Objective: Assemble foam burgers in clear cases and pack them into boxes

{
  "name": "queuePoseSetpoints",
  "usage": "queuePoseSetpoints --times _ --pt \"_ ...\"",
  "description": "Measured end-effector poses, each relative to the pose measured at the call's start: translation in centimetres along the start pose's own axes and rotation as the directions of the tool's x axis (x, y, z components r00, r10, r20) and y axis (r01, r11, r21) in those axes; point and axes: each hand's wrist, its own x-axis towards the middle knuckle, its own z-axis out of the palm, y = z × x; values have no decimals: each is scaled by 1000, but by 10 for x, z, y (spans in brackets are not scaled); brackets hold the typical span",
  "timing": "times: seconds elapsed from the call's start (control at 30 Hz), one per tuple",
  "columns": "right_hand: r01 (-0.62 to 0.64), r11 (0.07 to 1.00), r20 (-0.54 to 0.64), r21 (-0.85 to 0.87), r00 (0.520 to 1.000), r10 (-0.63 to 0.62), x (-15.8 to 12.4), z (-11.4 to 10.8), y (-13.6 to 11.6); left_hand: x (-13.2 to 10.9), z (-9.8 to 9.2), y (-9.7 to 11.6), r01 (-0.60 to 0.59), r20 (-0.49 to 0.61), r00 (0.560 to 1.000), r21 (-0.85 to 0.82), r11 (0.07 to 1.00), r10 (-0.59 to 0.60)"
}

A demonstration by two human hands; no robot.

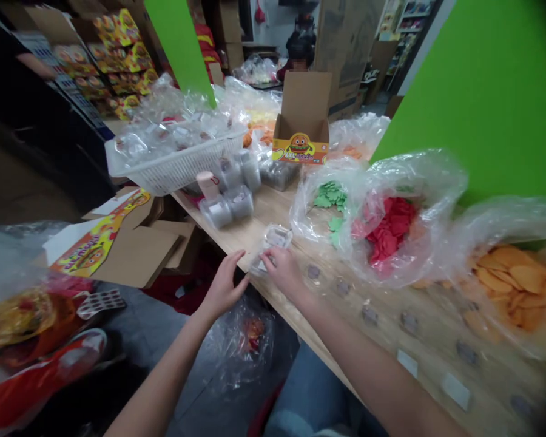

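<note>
One clear box (278, 234) on the worktop (275, 203), near its edge. Just left of it, left grip (224, 285) with thumb and fingers apart. On its near part, right grip (282, 270), fingertips close together; impossible to tell whether clamped. Beyond, open carton (301, 124). Rightward, bagged green pieces (331, 195), red pieces (391, 227), orange pieces (514, 279).

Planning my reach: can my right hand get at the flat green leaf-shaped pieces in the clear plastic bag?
Probably yes: the bag seems open above the flat green pieces, with just light wooden tabletop between it and your right hand.
</note>
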Motion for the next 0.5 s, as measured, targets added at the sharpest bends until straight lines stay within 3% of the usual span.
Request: queuePoseSetpoints --times 0.1,0.2,0.37,0.5 --pt "-16 991 -217 136 975 46 6 -19 -1 15 1 4 -298 252 937 212 931 242" --pt "-39 954 -374 297 915 153 2 -45 0 28 7 4 -423 403 862 239 874 307" --pt "-61 900 -387 431 889 246 -22 -75 10 43 0 6 -258 377 909 178 950 176" --pt "3 967 -361 257 928 93 -40 -63 12 57 -21 -3 -143 346 934 124 982 92"
